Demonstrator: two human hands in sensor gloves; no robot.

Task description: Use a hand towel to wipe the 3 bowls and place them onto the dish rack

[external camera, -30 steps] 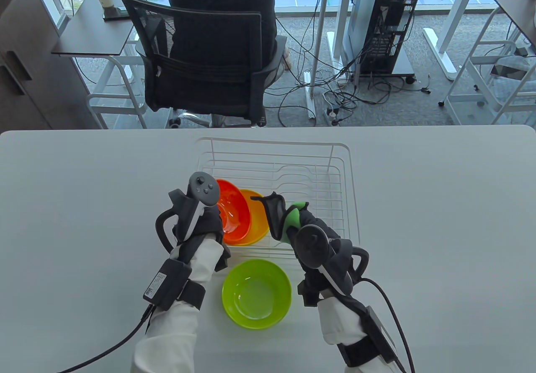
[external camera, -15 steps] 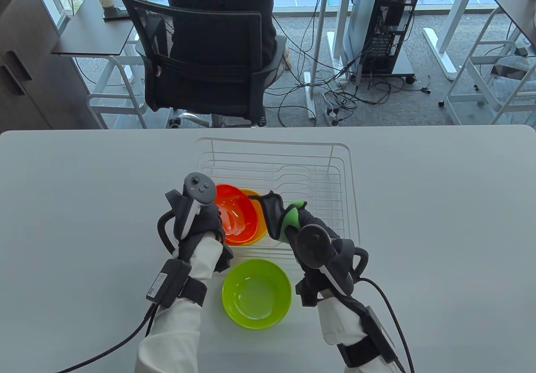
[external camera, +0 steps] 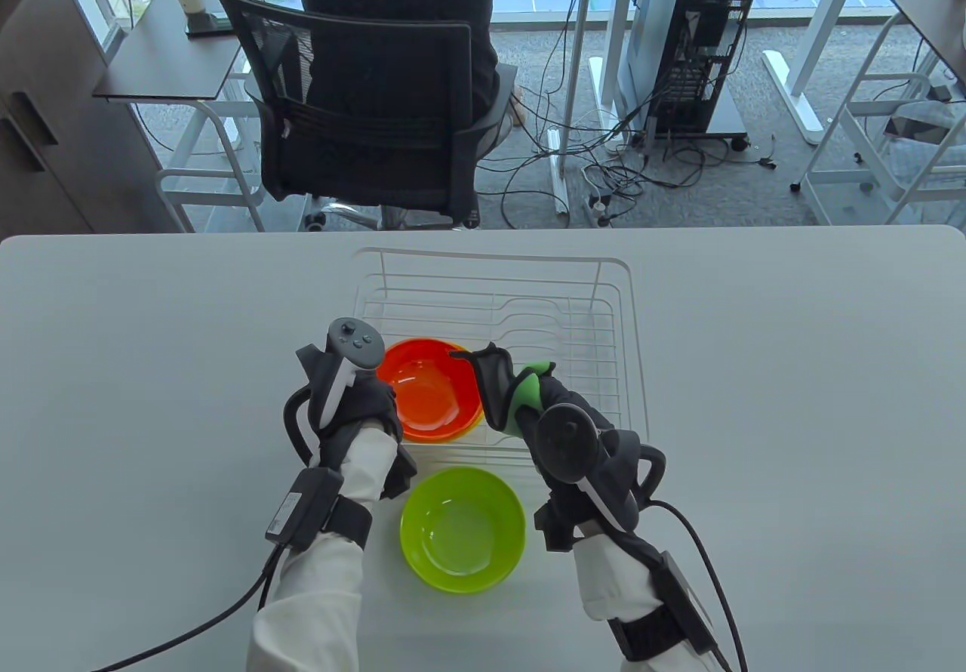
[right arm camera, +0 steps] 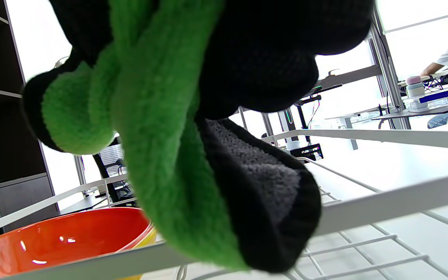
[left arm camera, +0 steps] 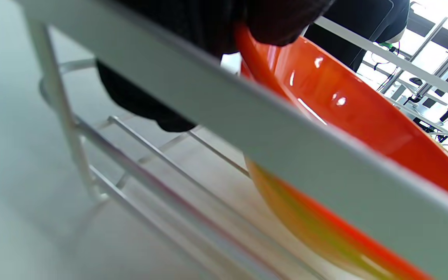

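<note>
A red bowl (external camera: 429, 393) lies nested in a yellow-orange bowl (external camera: 451, 437) at the near left of the white wire dish rack (external camera: 498, 294). My left hand (external camera: 370, 408) pinches the red bowl's left rim; in the left wrist view the gloved fingertips (left arm camera: 278, 19) curl over the red bowl (left arm camera: 348, 116). My right hand (external camera: 543, 400) grips a bunched green and black hand towel (external camera: 498, 389) just right of the bowls, over the rack. The towel (right arm camera: 161, 136) fills the right wrist view. A lime green bowl (external camera: 462, 528) sits upright on the table between my forearms.
The rack's far and right parts hold nothing. Its near rail (right arm camera: 383, 206) runs close under the towel. Beyond the table's far edge a person sits in an office chair (external camera: 362, 106), among desks and cables.
The red bowl has tipped down from standing on edge to lying flat inside the yellow-orange bowl. My left hand shifted slightly left and nearer. The right hand has barely moved.
</note>
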